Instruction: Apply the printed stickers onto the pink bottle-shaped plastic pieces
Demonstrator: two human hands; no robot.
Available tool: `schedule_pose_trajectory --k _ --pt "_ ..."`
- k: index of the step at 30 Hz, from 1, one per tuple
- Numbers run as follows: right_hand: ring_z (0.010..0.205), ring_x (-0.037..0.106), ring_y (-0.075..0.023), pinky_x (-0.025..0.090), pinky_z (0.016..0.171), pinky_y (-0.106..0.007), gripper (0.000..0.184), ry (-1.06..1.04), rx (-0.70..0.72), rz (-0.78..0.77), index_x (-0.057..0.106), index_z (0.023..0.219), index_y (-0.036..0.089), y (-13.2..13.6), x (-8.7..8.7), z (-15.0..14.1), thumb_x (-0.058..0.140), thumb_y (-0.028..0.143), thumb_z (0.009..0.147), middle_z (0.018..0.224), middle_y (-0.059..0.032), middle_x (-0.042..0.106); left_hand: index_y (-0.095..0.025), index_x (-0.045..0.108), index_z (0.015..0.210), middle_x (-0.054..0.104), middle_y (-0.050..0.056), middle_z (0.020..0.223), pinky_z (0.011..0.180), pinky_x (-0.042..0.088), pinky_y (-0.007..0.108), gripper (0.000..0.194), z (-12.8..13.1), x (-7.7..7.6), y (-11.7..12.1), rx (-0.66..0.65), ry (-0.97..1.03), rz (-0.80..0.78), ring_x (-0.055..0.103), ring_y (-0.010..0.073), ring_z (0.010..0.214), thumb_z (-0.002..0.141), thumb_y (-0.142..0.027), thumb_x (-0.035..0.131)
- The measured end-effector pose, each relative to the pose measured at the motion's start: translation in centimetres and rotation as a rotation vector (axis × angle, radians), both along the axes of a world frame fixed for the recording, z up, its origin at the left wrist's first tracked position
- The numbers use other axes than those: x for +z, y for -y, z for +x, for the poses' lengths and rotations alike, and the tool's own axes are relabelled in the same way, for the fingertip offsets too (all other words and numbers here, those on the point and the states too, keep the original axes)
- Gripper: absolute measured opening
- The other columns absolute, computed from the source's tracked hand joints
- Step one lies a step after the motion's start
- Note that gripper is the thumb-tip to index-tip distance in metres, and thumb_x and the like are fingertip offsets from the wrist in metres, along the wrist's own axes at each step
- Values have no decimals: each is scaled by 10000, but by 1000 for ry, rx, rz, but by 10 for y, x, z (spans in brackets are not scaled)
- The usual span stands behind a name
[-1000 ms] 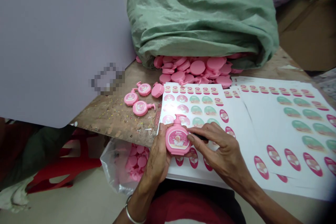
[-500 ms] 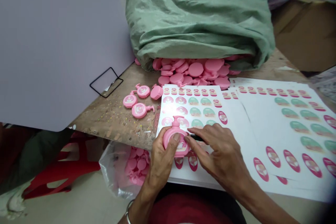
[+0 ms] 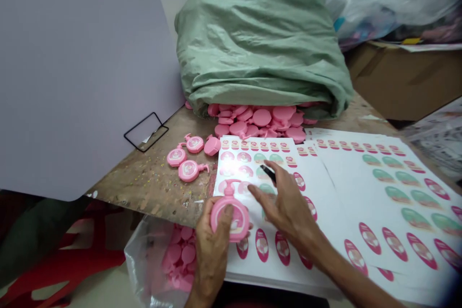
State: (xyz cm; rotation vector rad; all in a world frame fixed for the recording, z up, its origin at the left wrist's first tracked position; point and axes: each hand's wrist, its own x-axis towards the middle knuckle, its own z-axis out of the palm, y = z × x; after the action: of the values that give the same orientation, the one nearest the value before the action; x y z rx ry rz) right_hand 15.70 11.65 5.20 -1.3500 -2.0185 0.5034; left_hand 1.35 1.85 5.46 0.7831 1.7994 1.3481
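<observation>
My left hand [image 3: 212, 245] grips a small pink pump bottle [image 3: 221, 214] upright, thumb pressed on the sticker on its front. Up and to the right, my right hand [image 3: 288, 202] is off the bottle, above a sticker sheet [image 3: 252, 262]. Tucked in its fingers is a slim black tool [image 3: 267, 173] with its tip pointing up and left; its exact kind does not show. The right thumb and forefinger are spread apart. Round pink stickers, green ones and dark pink ovals are printed on the sheet.
Three stickered bottles [image 3: 188, 171] lie left of the sheets, beside a plain one [image 3: 212, 145]. Many pink bottles [image 3: 262, 117] spill from a green sack [image 3: 260, 48]. More sticker sheets [image 3: 346, 202] spread right. A clear bag [image 3: 139, 255] of pink pieces hangs below the table edge.
My right hand has moved away from the bottle, up over the sheet, with the black tool still in it. The left hand keeps the bottle, slightly lower and further left in view.
</observation>
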Motion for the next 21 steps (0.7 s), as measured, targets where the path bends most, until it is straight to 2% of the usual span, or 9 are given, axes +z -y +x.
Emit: schedule_pose_trajectory --k 2,4,6,10,12,14,17,19,21 --pt "952 628 -261 498 773 -403 436 77 36 -33 547 1206 192 -38 1 7 510 509 909 1098 -118 672 -190 637 922 676 28 754 643 492 270 398 -23 2 -9 73 -116 11 611 188 674 813 -570 587" --pt "909 631 -243 472 749 -362 354 210 44 54 572 1166 180 -79 0 6 497 438 935 1037 -110 690 -182 665 906 674 31 741 654 471 277 412 -49 -5 -21 102 -304 -9 608 207 699 803 -574 593" --pt "926 612 -254 437 752 -349 303 332 84 166 586 1159 146 -113 -2 -5 541 324 919 1024 -140 687 -179 686 948 695 55 759 677 459 297 428 -70 -17 -35 31 -438 -64 631 237 740 834 -569 550" --pt "873 573 -253 376 722 -329 74 398 205 251 662 881 134 -150 -10 -33 615 172 840 886 -154 680 -175 677 1032 717 139 836 711 443 352 422 -93 -36 -61 -45 -748 -219 661 300 819 916 -503 439" --pt "847 553 -240 360 716 -324 53 398 255 281 652 813 138 -156 -10 -40 601 129 826 853 -147 667 -174 656 1086 710 164 928 754 445 384 421 -97 -39 -69 -22 -849 -236 655 317 881 931 -485 420" --pt "844 537 -232 358 738 -326 82 379 282 308 642 816 134 -156 -3 -39 564 116 836 857 -143 655 -166 636 1133 666 186 1086 849 437 436 405 -99 -36 -74 36 -933 -183 612 336 1014 918 -462 462" --pt "832 530 -213 378 748 -322 172 293 257 335 618 888 126 -145 22 -24 457 181 917 876 -124 634 -166 614 1172 569 185 1238 971 394 492 381 -94 -17 -71 113 -991 56 519 336 1157 879 -405 558" --pt "715 513 -168 389 660 -288 248 163 319 215 597 889 150 -130 43 -10 399 279 965 799 -63 605 -182 607 1183 541 160 1280 1020 384 468 392 -83 0 -64 11 -847 242 486 308 1214 847 -385 620" --pt "611 471 -128 375 569 -255 308 70 557 -71 586 847 182 -109 62 1 386 376 977 713 -4 565 -204 586 1232 530 133 1326 1027 405 414 481 -67 16 -56 -239 -507 308 483 283 1248 796 -375 694"
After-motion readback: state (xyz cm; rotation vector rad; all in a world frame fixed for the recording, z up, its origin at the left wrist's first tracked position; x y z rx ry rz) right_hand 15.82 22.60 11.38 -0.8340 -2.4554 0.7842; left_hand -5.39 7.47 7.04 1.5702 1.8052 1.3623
